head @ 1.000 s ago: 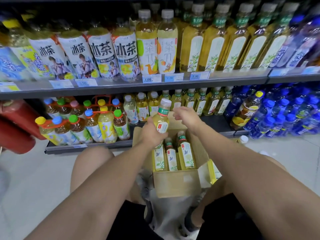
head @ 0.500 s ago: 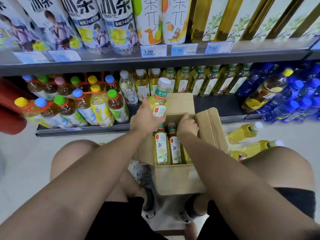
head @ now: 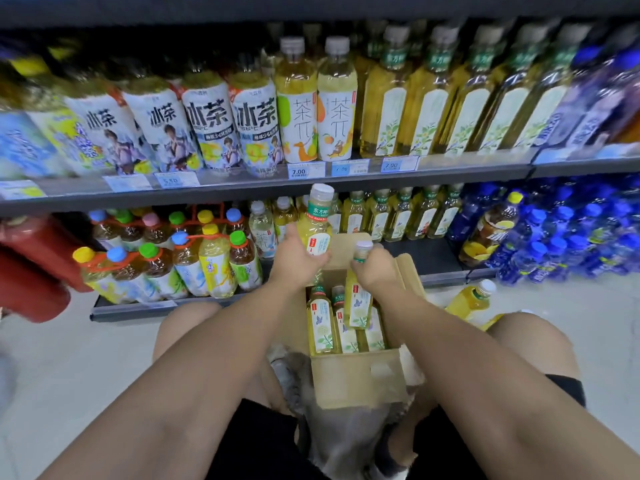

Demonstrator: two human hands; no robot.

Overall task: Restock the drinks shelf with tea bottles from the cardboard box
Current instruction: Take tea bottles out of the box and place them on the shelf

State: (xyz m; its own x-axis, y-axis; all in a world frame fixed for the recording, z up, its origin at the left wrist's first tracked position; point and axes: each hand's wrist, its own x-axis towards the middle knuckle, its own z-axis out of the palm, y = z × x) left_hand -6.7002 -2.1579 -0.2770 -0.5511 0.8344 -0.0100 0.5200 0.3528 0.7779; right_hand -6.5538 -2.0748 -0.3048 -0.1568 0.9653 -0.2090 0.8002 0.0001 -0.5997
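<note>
My left hand (head: 298, 259) was closed around the body of one tea bottle (head: 317, 230). I held it upright in the air, above the cardboard box (head: 356, 379) and in front of the lower shelf (head: 424, 252). My right hand (head: 375, 271) gripped a second tea bottle (head: 358, 303) at the neck, just under its white cap. This one was raised higher than the remaining bottles (head: 322, 327), which stood upright in the box, but I could not tell if its bottom was already free of them.

The bottles looked full and sealed, so I judged them rather heavy for their size, and stiff enough not to be squeezed in. The plastic and the glossy label seemed smooth, maybe a little slippery. I think the body, where the label goes around, was the safest place to hold for carrying. The neck under the cap was good for pulling a bottle straight up from the tight box, less good for setting it down exactly.

The lower shelf was a dark board, and a row of the same tea (head: 398, 216) stood at its back. Packs with coloured caps (head: 194, 258) were to the left, and blue bottles (head: 571, 233) to the right. The upper shelf (head: 242, 194), with price tags, hung low over it, so I expected little room above the caps. The box stood on the pale, smooth floor (head: 69, 358) between my knees. A yellow bottle (head: 471, 297) lay on its side on the floor, near the box on the right.
</note>
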